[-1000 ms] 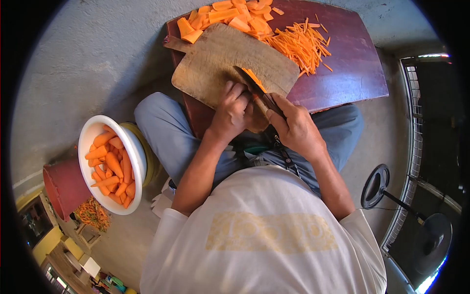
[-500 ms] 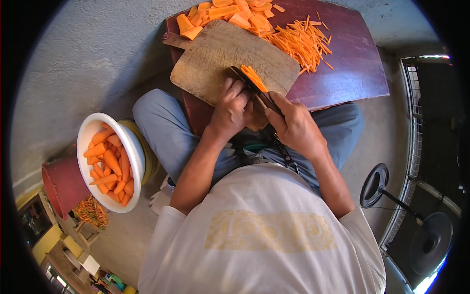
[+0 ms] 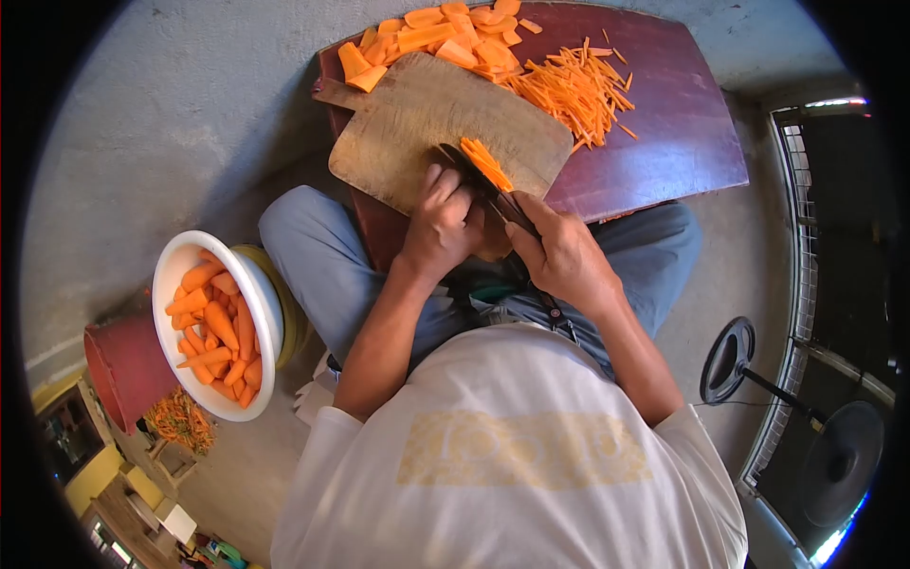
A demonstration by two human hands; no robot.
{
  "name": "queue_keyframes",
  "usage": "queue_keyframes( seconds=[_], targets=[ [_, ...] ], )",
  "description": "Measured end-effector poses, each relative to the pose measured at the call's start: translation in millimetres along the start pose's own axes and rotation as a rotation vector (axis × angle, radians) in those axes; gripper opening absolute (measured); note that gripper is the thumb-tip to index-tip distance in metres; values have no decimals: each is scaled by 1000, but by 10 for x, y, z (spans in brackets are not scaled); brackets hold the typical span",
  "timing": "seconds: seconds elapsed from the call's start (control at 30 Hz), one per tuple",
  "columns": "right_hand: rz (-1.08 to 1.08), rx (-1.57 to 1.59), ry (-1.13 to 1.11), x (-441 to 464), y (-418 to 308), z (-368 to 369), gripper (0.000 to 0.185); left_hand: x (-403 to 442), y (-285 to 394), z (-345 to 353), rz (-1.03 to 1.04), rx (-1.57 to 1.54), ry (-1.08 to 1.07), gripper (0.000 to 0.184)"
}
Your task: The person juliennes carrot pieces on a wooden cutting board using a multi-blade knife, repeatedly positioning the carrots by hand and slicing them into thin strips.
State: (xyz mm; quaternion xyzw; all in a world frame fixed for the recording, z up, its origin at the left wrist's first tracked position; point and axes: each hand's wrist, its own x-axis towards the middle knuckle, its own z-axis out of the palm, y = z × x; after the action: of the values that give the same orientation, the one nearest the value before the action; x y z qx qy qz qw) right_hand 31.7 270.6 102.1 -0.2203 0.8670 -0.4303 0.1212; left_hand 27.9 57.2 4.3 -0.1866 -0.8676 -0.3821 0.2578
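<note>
Orange on carrot strips [image 3: 486,164], whole carrots [image 3: 220,324]; blk on knife [image 3: 468,173]; tan on board [image 3: 445,114]; dk red on counter [image 3: 682,123]; white w/ patterned yellow print [image 3: 521,450] on T-shirt [image 3: 502,379].

The right side of the desk [image 3: 678,133], upper right of the frame, is offering you open passage, as is the left half of the cutting board [image 3: 393,128]. The knife [image 3: 469,172] is barring your way at centre, strips [image 3: 486,165] lying beside it. Carrot slices [image 3: 441,38] and shreds [image 3: 575,90] are crowding the board's upper edge; your left knee [image 3: 305,232] is blocking the route toward the basin [image 3: 269,332] at left.
</note>
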Motion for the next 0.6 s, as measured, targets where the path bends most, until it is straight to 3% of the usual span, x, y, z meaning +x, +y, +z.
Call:
queue_keyframes(
  seconds=[0.1, 0.23, 0.33, 0.4, 0.6],
  targets=[
    [55, -12, -23, -10, -42, -81, 37, -27, -80, -50, -30, 48, 28, 10],
    [3, 121, -68, -17, -159, -88, 38, 76, -174, -197, -52, 161, 180, 13],
    [-32, 202, -5, 90, 255, -27, 38, 126, -195, -319, -98, 199, 217, 9],
    [69, 159, -40, 240, 425, -298, 39, 77, -243, -316, -154, 177, 179, 9],
    [65, 69, 202, 713, 960, -898, 28, 184, -151, -211, -172, 85, 73, 7]
  ],
)
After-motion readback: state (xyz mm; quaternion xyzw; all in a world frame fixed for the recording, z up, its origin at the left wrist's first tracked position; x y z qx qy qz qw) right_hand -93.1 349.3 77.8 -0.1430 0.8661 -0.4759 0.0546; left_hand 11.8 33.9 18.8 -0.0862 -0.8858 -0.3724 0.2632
